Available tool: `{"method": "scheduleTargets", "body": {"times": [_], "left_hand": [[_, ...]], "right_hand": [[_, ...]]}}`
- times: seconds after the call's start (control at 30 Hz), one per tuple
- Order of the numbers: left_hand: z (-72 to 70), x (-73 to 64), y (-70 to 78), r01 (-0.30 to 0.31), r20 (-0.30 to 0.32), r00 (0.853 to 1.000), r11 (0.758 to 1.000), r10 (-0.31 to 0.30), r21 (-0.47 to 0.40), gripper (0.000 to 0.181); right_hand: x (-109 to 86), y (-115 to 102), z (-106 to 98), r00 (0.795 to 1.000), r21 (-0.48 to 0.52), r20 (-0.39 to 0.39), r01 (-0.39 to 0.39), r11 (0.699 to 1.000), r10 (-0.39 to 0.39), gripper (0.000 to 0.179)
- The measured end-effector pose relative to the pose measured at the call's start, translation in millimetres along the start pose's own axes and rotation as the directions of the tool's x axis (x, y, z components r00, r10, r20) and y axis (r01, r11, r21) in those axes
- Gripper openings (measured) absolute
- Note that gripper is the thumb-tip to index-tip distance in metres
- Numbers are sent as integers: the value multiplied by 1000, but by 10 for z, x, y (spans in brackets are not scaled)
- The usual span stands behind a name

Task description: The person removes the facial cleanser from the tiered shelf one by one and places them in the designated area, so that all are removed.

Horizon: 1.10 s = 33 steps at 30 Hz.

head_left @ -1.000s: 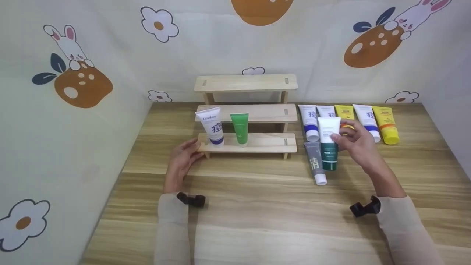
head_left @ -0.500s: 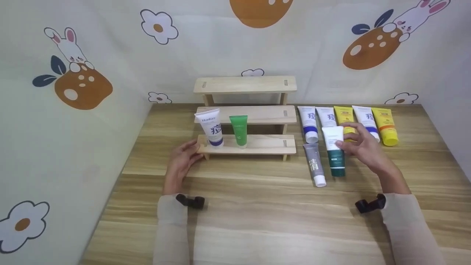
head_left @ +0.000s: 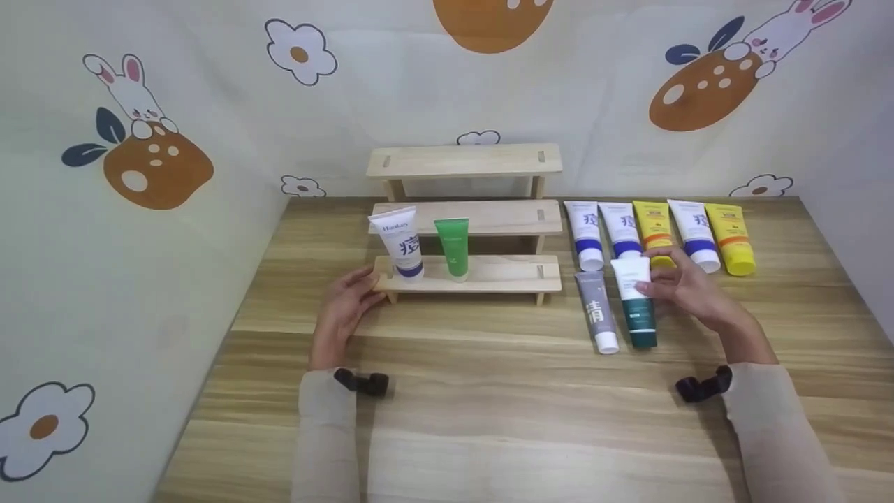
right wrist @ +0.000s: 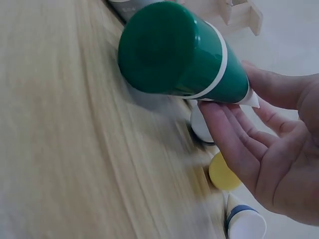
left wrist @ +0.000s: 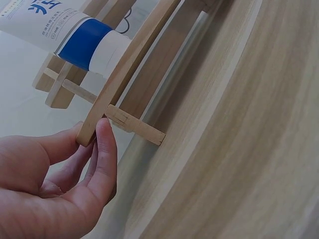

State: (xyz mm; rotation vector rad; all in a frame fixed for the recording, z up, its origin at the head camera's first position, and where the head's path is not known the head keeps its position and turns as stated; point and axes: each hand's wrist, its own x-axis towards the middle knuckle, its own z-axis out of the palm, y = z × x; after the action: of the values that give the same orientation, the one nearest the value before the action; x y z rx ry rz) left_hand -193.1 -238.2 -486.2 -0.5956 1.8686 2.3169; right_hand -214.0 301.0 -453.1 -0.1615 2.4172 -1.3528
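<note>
My left hand [head_left: 348, 302] pinches the left end of the lowest board of a three-tier wooden display stand [head_left: 489, 274]; the left wrist view shows thumb and fingers on the board's end [left wrist: 89, 130]. On that board stand a white-and-blue tube [head_left: 401, 244], leaning a little, and a small green tube [head_left: 454, 246]. With thumb and fingers my right hand [head_left: 688, 290] holds a white and dark-green tube [head_left: 635, 307], cap toward me, close over the table beside a grey tube [head_left: 596, 314]. Its green cap [right wrist: 157, 50] fills the top of the right wrist view.
Behind my right hand lies a row of tubes: white-and-blue ones [head_left: 585, 234] and yellow ones [head_left: 731, 237], caps toward me. The wood-grain table [head_left: 475, 405] meets a patterned cloth backdrop [head_left: 398, 84] at the back and sides.
My right hand has brought the white and dark-green tube toward me and slightly right, down beside the grey tube. My left hand keeps its place on the stand.
</note>
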Motion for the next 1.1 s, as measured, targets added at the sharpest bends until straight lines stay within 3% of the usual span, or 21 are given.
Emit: {"method": "scheduleTargets", "body": {"times": [0.4,0.77,1.1], "left_hand": [[-11,2,-1,13,1,1000,1000,-13,12,46],[16,11,-10,-22,14,1000,1000,23,-15,46],[-3,1,-6,-10,15,1000,1000,11,-7,47]], "right_hand": [[22,53,-32,990,95,75,-129,987,122,79],[19,58,-43,973,69,101,-213,975,206,87],[53,73,-45,958,76,145,-259,963,247,87]]}}
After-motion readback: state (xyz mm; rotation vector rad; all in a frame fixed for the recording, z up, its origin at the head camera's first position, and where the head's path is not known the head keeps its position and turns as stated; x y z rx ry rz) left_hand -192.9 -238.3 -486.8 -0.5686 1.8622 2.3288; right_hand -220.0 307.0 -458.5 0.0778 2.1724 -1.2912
